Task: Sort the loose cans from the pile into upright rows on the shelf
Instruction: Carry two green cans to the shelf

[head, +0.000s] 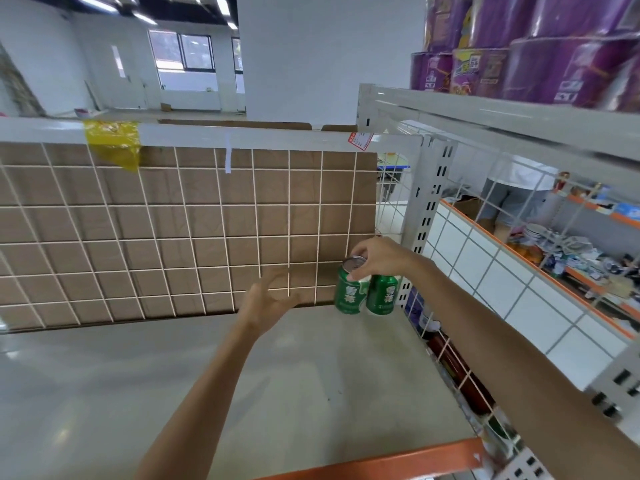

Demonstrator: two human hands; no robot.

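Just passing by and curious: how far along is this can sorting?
Barely started, it seems. Done: one green can stands upright in the shelf's back right corner. In hand: the right hand holds a second green can by its top beside it; the left hand is open. The pile is out of view.

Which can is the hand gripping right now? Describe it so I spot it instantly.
Look to the grey shelf board, in its far right corner by the white wire mesh side panel. Two green drink cans stand there touching; the right hand pinches the left green can by its silver top, tilted, unlike the upright right green can.
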